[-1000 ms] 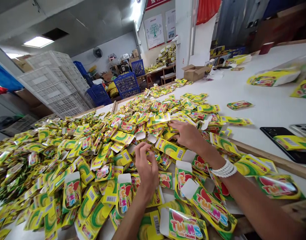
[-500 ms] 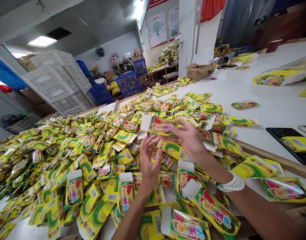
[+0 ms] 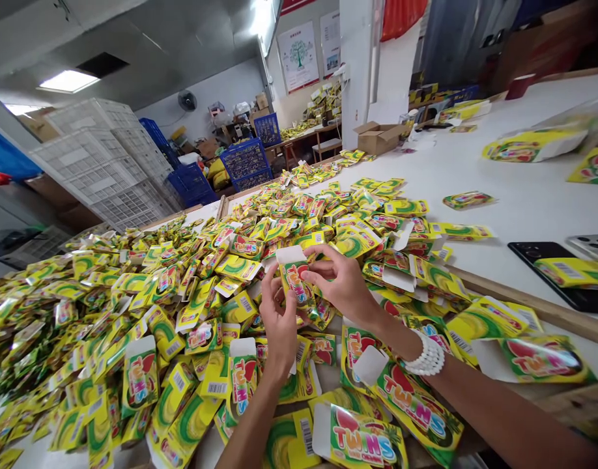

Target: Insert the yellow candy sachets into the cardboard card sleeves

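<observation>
Both my hands are raised over a huge heap of flattened yellow "TWINS" cartons (image 3: pixel 133 306). Between them, my left hand (image 3: pixel 278 322) and my right hand (image 3: pixel 341 283) pinch one carton (image 3: pixel 294 277) upright, its white flap at the top. The carton's lower end is hidden behind my left fingers. A white beaded bracelet (image 3: pixel 426 355) circles my right wrist. Larger printed cartons (image 3: pixel 406 407) lie under my right forearm, at the near edge of the heap.
The white table (image 3: pixel 524 189) runs to the right, with loose cartons on it and a wooden rail (image 3: pixel 533 306) along its near side. A black phone (image 3: pixel 538 260) and a silver phone (image 3: pixel 595 246) lie there. White stacked crates (image 3: pixel 98 163), blue crates (image 3: pixel 245 163) and a cardboard box (image 3: pixel 377 137) stand beyond.
The carton has turned from lying sideways to upright and is now held by both hands. My hands have moved closer together, and the view has shifted slightly.
</observation>
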A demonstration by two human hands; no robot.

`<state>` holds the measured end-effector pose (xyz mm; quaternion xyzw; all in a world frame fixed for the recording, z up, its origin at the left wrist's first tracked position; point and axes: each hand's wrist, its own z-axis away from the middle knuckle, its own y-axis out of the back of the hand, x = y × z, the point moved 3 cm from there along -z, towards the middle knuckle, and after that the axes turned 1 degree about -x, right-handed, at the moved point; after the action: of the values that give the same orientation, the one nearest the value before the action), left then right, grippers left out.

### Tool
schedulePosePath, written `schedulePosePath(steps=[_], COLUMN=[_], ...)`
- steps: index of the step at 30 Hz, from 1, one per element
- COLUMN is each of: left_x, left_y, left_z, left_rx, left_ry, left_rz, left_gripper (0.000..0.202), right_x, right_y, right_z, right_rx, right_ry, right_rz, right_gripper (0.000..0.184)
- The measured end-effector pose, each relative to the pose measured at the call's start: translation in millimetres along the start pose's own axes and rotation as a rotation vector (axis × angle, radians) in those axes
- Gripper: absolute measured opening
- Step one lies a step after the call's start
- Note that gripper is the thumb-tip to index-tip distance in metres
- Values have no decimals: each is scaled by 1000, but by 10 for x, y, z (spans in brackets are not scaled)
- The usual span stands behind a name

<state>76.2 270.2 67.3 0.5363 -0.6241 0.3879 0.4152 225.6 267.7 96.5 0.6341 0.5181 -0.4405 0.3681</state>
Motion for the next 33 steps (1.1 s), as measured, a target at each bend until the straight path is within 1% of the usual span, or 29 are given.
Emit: schedulePosePath(steps=[3, 5, 8, 11, 13, 15, 17, 18, 20, 23, 26, 28, 30, 33], left_x=[13, 2, -55, -113, -120, -102, -77, -67, -50, -38, -46, -55, -60, -55], left_y=[21, 43, 67, 78, 80, 75, 64, 59, 54, 64, 88, 98, 100, 97], left_z=[-14, -37, -80, -113, -123, -119, -109, -104, -99, -111, -134, -142, -142, -140], left_rx=[39, 62, 54, 41, 48, 56, 49, 38, 2, -65, -101, -121, -142, -173], left_ry=[5, 1, 13, 19, -3, -28, -36, -34, -34, -75, -116, -122, -115, -84], left_rz=[0, -16, -34, -41, -70, -97, -105, -109, -132, -181, -214, -215, -206, -206], left_gripper=[58, 53, 44, 40, 39, 38, 37, 36, 34, 29, 27, 31, 37, 42], right_x=[13, 44, 84, 76, 39, -3, -24, -21, 12, 81, 122, 124, 109, 85], right_y=[-27, -52, -78, -93, -87, -64, -24, -2, 35, 63, 104, 142, 185, 234], right_z=[14, 21, 28, 38, 42, 36, 14, -1, -30, -50, -45, -43, -50, -73], right_rx=[-38, -67, -86, -103, -101, -81, -43, -23, 5, -11, -53, -116, -197, -297], right_ry=[26, 27, 14, 11, 23, 24, -18, -58, -163, -321, -432, -477, -484, -433], right_rz=[4, 2, -11, -27, -41, -35, -50, -88, -215, -365, -415, -438, -434, -352], right_gripper=[28, 25, 21, 18, 23, 37, 48, 49, 42, 37, 31, 27, 24, 21])
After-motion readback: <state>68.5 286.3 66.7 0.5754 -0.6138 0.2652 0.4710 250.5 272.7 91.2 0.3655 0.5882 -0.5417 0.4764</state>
